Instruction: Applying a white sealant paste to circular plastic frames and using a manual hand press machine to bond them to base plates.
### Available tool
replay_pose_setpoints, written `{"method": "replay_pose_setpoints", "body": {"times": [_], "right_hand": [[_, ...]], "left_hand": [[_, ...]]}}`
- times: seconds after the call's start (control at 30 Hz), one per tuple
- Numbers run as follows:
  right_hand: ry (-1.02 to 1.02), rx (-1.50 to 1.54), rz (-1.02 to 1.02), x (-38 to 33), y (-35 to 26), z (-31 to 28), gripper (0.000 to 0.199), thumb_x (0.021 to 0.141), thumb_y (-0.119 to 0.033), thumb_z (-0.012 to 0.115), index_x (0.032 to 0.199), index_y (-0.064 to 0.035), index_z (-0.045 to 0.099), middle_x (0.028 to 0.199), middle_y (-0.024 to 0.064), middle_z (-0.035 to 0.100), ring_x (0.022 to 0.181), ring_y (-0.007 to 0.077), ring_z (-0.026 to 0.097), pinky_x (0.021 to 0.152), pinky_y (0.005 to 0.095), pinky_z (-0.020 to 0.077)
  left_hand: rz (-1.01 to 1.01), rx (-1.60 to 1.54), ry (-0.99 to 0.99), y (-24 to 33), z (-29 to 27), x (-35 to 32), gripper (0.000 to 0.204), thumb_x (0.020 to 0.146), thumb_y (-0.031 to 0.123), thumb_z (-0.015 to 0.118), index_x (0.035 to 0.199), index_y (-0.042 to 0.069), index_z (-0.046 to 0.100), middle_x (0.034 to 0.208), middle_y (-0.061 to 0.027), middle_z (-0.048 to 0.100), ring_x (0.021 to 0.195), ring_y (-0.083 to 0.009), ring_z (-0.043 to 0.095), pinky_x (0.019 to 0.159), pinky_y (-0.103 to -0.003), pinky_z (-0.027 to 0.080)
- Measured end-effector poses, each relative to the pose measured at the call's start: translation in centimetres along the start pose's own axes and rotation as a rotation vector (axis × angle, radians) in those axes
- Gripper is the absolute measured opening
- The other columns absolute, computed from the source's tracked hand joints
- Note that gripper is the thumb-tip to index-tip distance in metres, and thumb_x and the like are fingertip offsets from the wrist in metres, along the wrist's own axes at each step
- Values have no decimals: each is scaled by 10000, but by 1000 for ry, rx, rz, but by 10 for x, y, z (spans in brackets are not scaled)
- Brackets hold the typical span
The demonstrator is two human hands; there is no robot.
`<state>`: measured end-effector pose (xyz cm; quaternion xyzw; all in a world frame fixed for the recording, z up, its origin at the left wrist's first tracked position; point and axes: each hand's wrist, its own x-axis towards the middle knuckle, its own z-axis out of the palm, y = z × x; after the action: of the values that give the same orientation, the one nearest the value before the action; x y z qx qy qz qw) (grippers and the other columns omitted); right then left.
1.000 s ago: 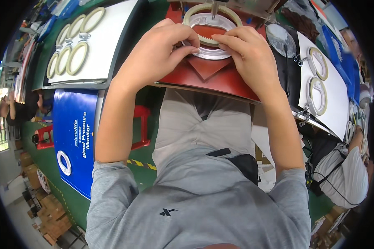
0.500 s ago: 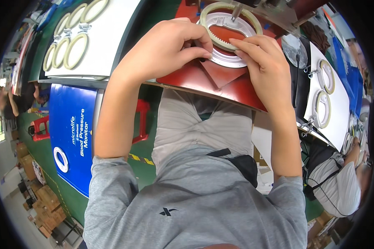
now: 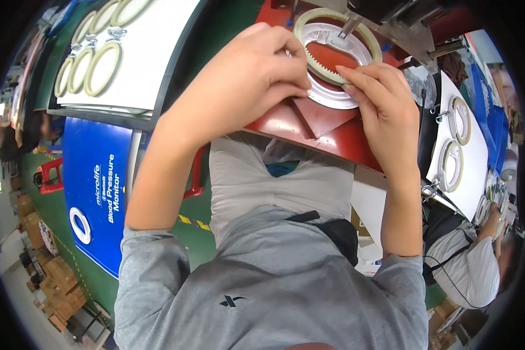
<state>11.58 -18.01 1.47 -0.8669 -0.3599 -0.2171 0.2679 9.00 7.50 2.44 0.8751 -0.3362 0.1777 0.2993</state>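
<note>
Beneath a metal machine post, a cream ring with inner teeth (image 3: 323, 71) lies tilted over a white ring-shaped part (image 3: 333, 99). Both are on a red work surface (image 3: 344, 142). My left hand (image 3: 254, 81) is closed at the rings' left near edge, thumb and fingertips together; what they hold, if anything, is hidden. My right hand (image 3: 385, 105) pinches the toothed ring's near right rim between thumb and fingers. A flat red triangular plate (image 3: 326, 121) lies just in front of the rings.
Several cream rings (image 3: 104, 69) lie on a white board at left. Two ring assemblies (image 3: 451, 165) are on a white board at right. A blue printed panel (image 3: 96, 186) carries a white ring (image 3: 80, 226). A co-worker (image 3: 466, 265) sits at lower right. Machine parts (image 3: 405, 38) overhang the rings.
The view has shifted a little, so the work surface and rings appear farther right and slightly lower. Both hands stay at the rings, with little change in their fingers.
</note>
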Motion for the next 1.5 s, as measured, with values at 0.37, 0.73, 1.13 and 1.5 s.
{"method": "replay_pose_setpoints", "body": {"times": [0.37,0.73,1.13,1.5], "right_hand": [[-27,-13,-57,6,-3,-2,265,833,-9,790,1095,-48,783,1013,89,717,996,296,672,857,404,550],[17,-144,-74,-3,-23,0,242,836,-49,790,1076,-82,786,986,46,717,972,257,670,808,391,494],[27,-109,68,-7,-50,9,232,854,-35,777,1084,-61,796,973,73,724,921,270,660,799,388,499],[0,-142,64,-2,-56,10,208,845,-36,777,1052,-49,797,921,66,706,899,273,646,781,395,497]], "left_hand": [[-92,95,143,24,14,-29,286,877,60,757,1159,18,730,1220,-125,714,1153,-350,686,984,-431,565],[-183,126,185,22,29,-50,430,866,7,763,1288,80,737,1407,-181,626,1283,-401,604,1095,-479,504],[-222,-13,324,27,29,-41,385,857,7,763,1234,-11,687,1254,-207,711,1215,-401,661,1046,-459,525],[-488,-116,535,21,45,-7,163,903,67,743,1050,-2,727,1005,-141,745,870,-318,684,809,-379,554]]}}
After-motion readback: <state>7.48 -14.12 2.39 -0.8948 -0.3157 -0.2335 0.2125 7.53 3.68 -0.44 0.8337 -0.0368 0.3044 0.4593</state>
